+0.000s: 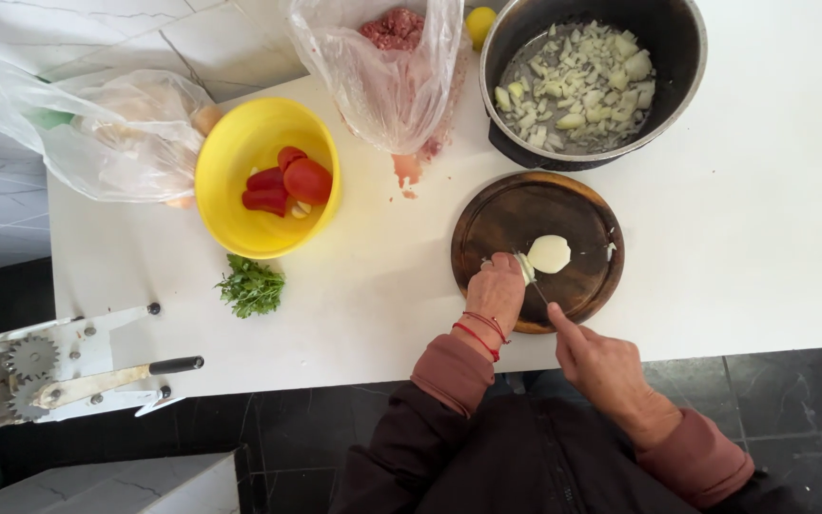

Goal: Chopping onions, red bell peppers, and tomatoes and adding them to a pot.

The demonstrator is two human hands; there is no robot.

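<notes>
A peeled half onion (pixel 550 253) lies cut side up on a round dark wooden board (pixel 582 214) near the table's front edge. My left hand (pixel 497 293) rests on the board with its fingertips against the onion's left side. My right hand (pixel 599 362) grips a small knife (pixel 536 285), index finger stretched along it, the blade meeting the onion between both hands. A few onion bits lie on the board.
Behind the board stands a metal pot (pixel 682 81) holding chopped onion. A clear bag of minced meat (pixel 390 67), a yellow bowl (pixel 230 157) with red tomatoes, parsley (pixel 252 286), another plastic bag (pixel 97 128) and a geared metal machine (pixel 40 376) sit to the left.
</notes>
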